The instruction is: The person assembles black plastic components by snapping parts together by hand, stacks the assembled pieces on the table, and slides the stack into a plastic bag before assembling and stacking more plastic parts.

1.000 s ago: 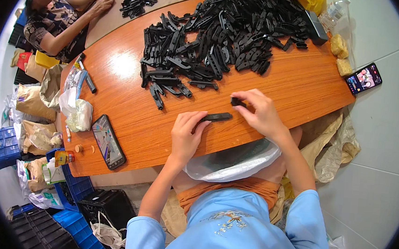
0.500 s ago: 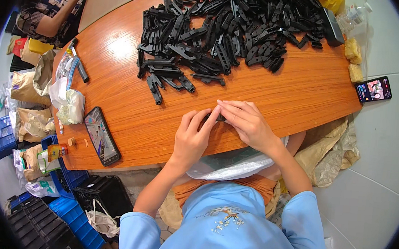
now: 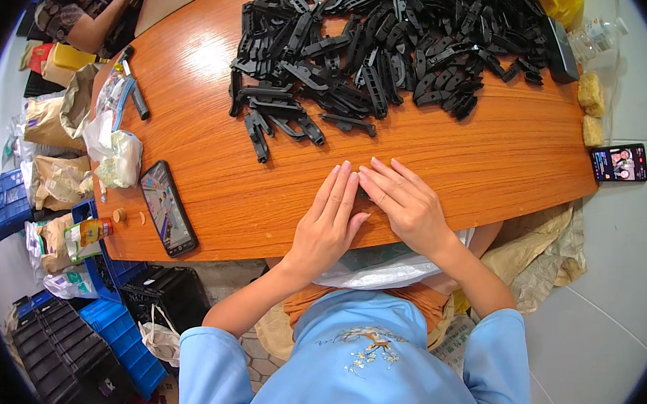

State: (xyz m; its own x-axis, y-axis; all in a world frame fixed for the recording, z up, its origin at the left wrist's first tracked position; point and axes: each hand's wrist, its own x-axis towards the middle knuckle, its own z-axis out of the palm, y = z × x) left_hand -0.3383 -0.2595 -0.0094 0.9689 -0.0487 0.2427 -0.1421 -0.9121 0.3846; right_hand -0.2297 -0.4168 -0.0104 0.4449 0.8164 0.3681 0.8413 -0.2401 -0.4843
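Observation:
My left hand (image 3: 329,221) is above the near edge of the wooden table (image 3: 208,223), its fingers straight and thumb apart, nothing seen in it. Beside it, fingertips almost meeting, my right hand (image 3: 408,209) has its fingers stretched out and slightly spread; its thumb is hidden. A small dark part (image 3: 363,194) shows between the hands, partly under the right fingers; its shape is mostly covered. Beyond the hands lies a large heap of long, narrow black plastic parts (image 3: 374,84), several of them loose along its near side.
A phone (image 3: 169,209) lies on the left of the table, near plastic bags (image 3: 120,157) and a black marker (image 3: 140,102). Another phone (image 3: 619,163) stands at the right edge, below yellow blocks (image 3: 592,94). Blue crates (image 3: 117,330) stand lower left. Another person's arm (image 3: 114,18) is at far left.
My left hand has uncurled, its fingers straightening and its thumb coming away from the small dark part. The right fingers have straightened and spread somewhat. The whole view has shifted slightly.

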